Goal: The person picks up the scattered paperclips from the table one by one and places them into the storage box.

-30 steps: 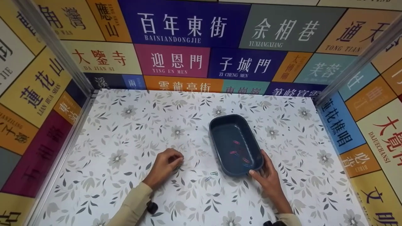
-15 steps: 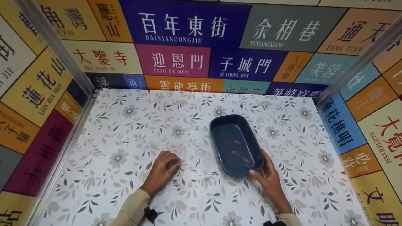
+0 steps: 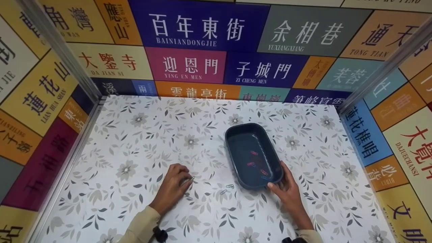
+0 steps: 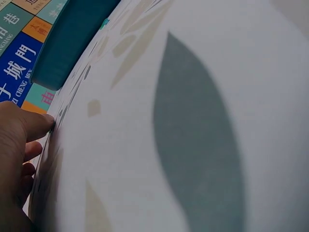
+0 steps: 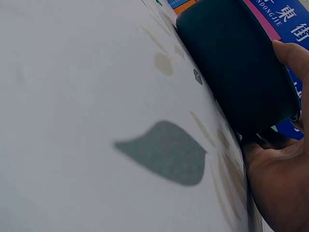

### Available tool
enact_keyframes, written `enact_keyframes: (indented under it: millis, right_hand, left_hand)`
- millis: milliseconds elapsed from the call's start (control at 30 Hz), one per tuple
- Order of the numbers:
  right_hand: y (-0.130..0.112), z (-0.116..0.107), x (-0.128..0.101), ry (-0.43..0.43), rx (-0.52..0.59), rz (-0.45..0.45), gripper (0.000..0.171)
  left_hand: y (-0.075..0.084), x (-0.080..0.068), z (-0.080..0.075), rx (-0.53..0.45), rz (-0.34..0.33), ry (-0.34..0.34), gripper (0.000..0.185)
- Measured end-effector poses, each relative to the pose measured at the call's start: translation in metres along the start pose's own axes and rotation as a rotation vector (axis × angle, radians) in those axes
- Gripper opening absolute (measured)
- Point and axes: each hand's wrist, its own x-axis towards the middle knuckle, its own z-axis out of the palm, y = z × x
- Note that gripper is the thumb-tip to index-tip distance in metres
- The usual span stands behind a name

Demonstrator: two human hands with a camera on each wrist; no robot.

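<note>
My left hand [image 3: 172, 185] is over the table left of the bin, thumb and forefinger pinching a small greenish paper clip [image 3: 192, 178]. In the left wrist view the left thumb [image 4: 38, 124] reaches close to the tabletop. With my right hand [image 3: 288, 190] I hold the near right corner of a dark blue-green plastic bin [image 3: 233, 165], the thumb at its rim. Inside the bin lie several paper clips, among them a pink clip [image 3: 254, 153] and a blue clip [image 3: 264, 178]. Between the hands, a green paper clip [image 3: 230, 186] and a pale paper clip [image 3: 223, 192] lie on the table.
The white tabletop [image 3: 152, 141] has a leaf and flower print. Behind it stands a wall panel [image 3: 189, 64] of colourful sign blocks, and similar panels close in both sides, with metal posts [image 3: 388, 64] at the corners.
The left hand has drawn slightly back and left, and the clip at its fingertips now shows more plainly. The right hand and the bin have stayed in place.
</note>
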Motion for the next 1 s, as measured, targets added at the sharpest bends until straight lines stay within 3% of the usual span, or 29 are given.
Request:
enact_keyframes:
  millis: [167,433,1000]
  right_hand:
    - [0.0002,0.0001,-0.0007,0.012,-0.004,0.015,0.094]
    - [0.0006,0.0009,-0.0001,0.019,0.010,0.004,0.095]
    - [-0.0011,0.0025,-0.0001,-0.004,0.078,-0.011,0.095]
  left_hand:
    - [0.0000,0.0006,-0.0007,0.019,0.014,-0.022,0.006]
    - [-0.0052,0.0008,0.0001,0.020,0.068,0.015,0.011]
    - [-0.0050,0.0038,0.0023,-0.043,0.080,0.001,0.021]
